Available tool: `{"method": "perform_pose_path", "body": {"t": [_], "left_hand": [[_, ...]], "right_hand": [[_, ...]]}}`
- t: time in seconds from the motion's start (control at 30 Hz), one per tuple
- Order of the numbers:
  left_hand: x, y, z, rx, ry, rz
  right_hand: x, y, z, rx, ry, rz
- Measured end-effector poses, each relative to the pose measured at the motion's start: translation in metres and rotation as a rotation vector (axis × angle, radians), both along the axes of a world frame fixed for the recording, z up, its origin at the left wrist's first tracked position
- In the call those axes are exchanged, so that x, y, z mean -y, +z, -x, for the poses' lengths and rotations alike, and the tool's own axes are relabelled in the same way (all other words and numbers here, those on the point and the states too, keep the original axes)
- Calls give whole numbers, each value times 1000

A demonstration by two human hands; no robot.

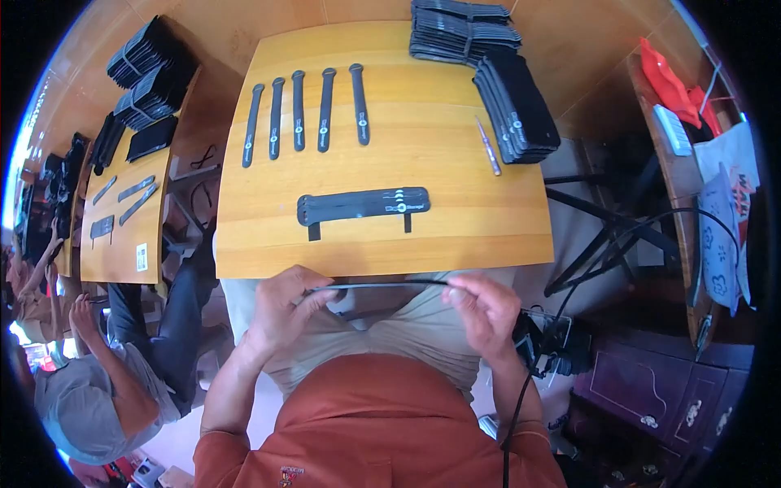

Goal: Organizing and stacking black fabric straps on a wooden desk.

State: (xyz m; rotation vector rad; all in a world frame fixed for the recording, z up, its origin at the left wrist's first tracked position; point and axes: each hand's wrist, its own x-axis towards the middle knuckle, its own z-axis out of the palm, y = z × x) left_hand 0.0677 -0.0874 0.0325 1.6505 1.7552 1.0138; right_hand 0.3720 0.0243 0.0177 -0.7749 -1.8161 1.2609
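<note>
My left hand point(285, 307) and my right hand point(486, 311) pinch the two ends of a thin black strap point(378, 285). It stretches level between them over my lap, just off the table's near edge, and shows nearly edge-on. Beyond it on the wooden table point(455, 236) lies a wide dark strap piece point(358, 206) with pale print and two short black tabs at its lower edge. Farther back, several narrow dark straps point(298, 110) lie side by side, each with a ring-like upper end.
Two stacks of black straps, one banded point(464, 37) and one loose point(514, 106), fill the far right corner beside a slim pen-like tool point(488, 148). A black cable point(537, 358) runs down at my right. A co-worker point(106, 390) sits left at another table point(122, 260).
</note>
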Motion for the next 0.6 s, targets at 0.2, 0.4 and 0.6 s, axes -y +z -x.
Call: {"method": "perform_pose_path", "body": {"t": [0.2,0.4,0.6], "left_hand": [[-14,-11,12,255,229,140],[-37,-15,26,510,359,199],[-51,-26,40,538,376,175]], "right_hand": [[-32,-13,30,32,-187,124],[-53,-24,47,59,-219,209],[-67,-28,60,76,-211,140]]}}
